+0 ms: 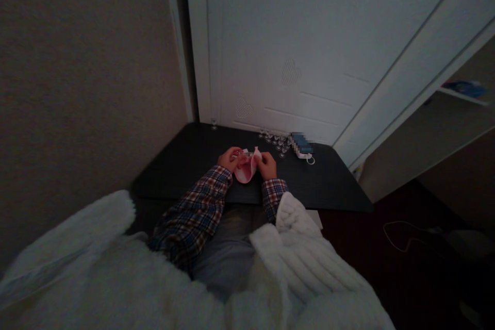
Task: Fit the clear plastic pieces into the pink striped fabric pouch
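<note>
Both hands hold a soft pink piece (pixel 245 172), perhaps a cloth or small pouch, above the front middle of the black tabletop. It sags in a curve between them and has a paler edge. My left hand (pixel 229 159) pinches its left side, fingers closed. On the other side, the fingers of my right hand (pixel 267 166) are closed on its raised upper edge. Something small and clear seems to lie between the fingertips, too dim to make out. Beyond my right hand, several small clear pieces (pixel 275 140), shaped like suction cups, are clustered on the tabletop.
A phone (pixel 302 144), its screen blurred, lies right of the cluster near a white ring. One clear piece (pixel 214 125) stands alone at the back left of the black tabletop (pixel 174 165). A white panel (pixel 309 36) rises behind; a wall (pixel 96 62) is at left.
</note>
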`<action>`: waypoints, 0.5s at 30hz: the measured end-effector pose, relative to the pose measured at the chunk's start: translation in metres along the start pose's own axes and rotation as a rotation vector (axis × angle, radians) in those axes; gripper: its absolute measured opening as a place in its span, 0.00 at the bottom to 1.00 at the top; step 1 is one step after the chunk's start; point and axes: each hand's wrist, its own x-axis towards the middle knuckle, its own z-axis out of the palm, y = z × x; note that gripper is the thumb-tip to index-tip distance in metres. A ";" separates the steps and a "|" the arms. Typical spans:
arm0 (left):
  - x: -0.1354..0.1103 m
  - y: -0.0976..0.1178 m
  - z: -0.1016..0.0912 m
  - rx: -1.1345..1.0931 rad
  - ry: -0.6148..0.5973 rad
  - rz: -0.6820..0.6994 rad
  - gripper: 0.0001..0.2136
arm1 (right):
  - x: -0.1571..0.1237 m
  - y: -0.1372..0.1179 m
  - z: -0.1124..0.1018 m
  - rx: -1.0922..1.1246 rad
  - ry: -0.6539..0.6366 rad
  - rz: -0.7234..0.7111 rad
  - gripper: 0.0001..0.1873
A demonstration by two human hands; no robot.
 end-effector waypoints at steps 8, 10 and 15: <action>-0.002 0.001 -0.001 -0.025 -0.030 0.003 0.15 | 0.000 -0.001 0.000 0.005 -0.002 0.003 0.13; -0.002 0.002 -0.001 -0.028 -0.031 0.002 0.15 | 0.000 -0.001 -0.001 0.007 -0.004 0.004 0.13; -0.004 0.006 -0.001 -0.040 -0.038 -0.004 0.14 | 0.000 -0.002 -0.001 0.006 -0.003 0.001 0.13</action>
